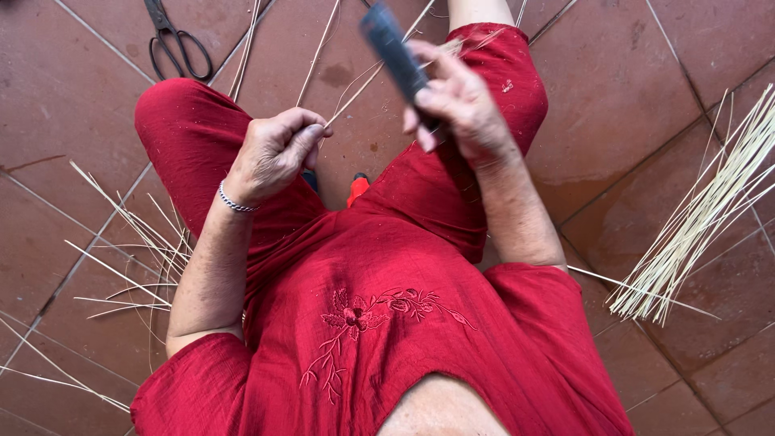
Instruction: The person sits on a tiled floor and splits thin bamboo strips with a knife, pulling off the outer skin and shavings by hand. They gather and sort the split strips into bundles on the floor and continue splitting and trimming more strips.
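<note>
While left hand [274, 153] pinches strip [355, 93], right hand [460, 105] lifts knife [395, 52].

Place: home floor used as a handcraft spot | Floor [64, 89]: terracotta tiles, person seated on it | Signs: bundle of pale straw stalks [702, 218], loose stalks [129, 242] scattered, black scissors [178, 40] on tiles

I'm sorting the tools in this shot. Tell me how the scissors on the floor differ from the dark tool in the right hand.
The scissors lie untouched on the tiled floor, while the dark tool is held in the air by the right hand. The scissors show two looped handles; the dark tool looks like one straight bar, blurred. The scissors sit far from the thin strip pinched by the left hand; the dark tool is close to it. Both are dark.
</note>
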